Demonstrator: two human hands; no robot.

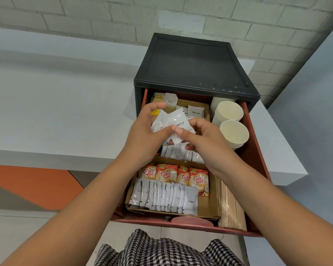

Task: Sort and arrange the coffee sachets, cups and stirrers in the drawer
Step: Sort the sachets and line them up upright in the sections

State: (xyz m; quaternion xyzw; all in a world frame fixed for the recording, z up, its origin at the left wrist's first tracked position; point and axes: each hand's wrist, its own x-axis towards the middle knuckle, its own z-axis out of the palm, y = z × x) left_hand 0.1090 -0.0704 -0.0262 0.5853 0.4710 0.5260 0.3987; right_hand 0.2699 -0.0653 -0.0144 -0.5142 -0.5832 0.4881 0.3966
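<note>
The red drawer [258, 162] stands pulled out of a black cabinet [192, 64]. Over its middle, my left hand [144, 135] and my right hand [206, 139] together hold a bunch of white cream sachets [171, 121], thumbs pinching them from the front. Beneath the hands a row of white sachets [181, 154] stands on edge. Nearer me sit red Coffee mate sachets [173, 172] and another white sachet row [165, 196]. Two stacks of paper cups [233, 129] lie at the drawer's right. Wooden stirrers in wrappers [232, 206] fill the right front strip.
Sugar sachets [195, 111] and yellow sachets [158, 98] lie at the drawer's back. Cardboard dividers [208, 206] line the compartments. The cabinet sits on a white counter [56, 104] against a brick wall. My checked clothing [161, 248] shows below the drawer front.
</note>
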